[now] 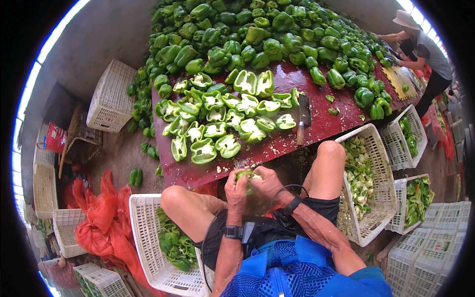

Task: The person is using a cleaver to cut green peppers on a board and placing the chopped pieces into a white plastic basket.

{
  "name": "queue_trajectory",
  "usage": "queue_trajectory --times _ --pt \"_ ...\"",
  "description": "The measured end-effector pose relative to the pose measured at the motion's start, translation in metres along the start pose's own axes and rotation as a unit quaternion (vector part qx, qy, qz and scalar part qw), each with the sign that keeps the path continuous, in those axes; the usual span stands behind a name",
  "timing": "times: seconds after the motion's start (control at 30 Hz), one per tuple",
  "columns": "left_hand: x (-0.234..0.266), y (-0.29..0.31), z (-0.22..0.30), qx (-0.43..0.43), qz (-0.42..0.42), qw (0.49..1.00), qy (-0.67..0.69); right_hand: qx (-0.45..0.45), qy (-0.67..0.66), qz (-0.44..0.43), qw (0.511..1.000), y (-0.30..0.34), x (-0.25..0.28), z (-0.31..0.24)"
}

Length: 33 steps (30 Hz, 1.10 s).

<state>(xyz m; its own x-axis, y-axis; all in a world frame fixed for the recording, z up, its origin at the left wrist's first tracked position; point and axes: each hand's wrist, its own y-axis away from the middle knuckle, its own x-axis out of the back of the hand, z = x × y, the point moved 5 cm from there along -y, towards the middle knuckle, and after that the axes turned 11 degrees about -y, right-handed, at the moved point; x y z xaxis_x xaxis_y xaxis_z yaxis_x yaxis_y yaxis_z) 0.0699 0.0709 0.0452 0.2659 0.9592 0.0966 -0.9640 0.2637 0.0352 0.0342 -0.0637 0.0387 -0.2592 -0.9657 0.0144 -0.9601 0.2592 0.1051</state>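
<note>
Between my knees, just off the table's near edge, both hands work close together on a green bell pepper piece (242,174). My left hand (236,192) is closed round it. My right hand (270,185) is closed against its right side, where something pale shows at the fingertips; I cannot make out whether that is the core. Halved bell peppers (215,129) lie on the red table (284,142) ahead, many with pale insides upward. A cleaver with a wooden handle (301,132) rests to their right.
A big heap of whole green peppers (257,37) covers the table's far side. White crates stand at my left (141,218) and right (378,161), holding pepper pieces and trimmings. Red netting (106,225) lies at left. Another person (429,54) works at far right.
</note>
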Motion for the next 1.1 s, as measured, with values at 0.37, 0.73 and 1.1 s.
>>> queue_trajectory --times 0.37,0.73,1.1 --pt "-0.002 -0.007 -0.031 0.178 -0.038 0.888 0.421 -0.045 -0.218 -0.002 0.975 0.025 0.072 -0.123" --pt "-0.032 0.010 -0.004 0.214 -0.138 0.855 0.451 0.103 0.201 0.366 0.903 0.096 0.198 -0.151" --pt "-0.012 0.013 0.017 -0.072 0.052 0.996 -0.016 -0.155 -0.241 -0.049 0.957 0.055 0.000 -0.047"
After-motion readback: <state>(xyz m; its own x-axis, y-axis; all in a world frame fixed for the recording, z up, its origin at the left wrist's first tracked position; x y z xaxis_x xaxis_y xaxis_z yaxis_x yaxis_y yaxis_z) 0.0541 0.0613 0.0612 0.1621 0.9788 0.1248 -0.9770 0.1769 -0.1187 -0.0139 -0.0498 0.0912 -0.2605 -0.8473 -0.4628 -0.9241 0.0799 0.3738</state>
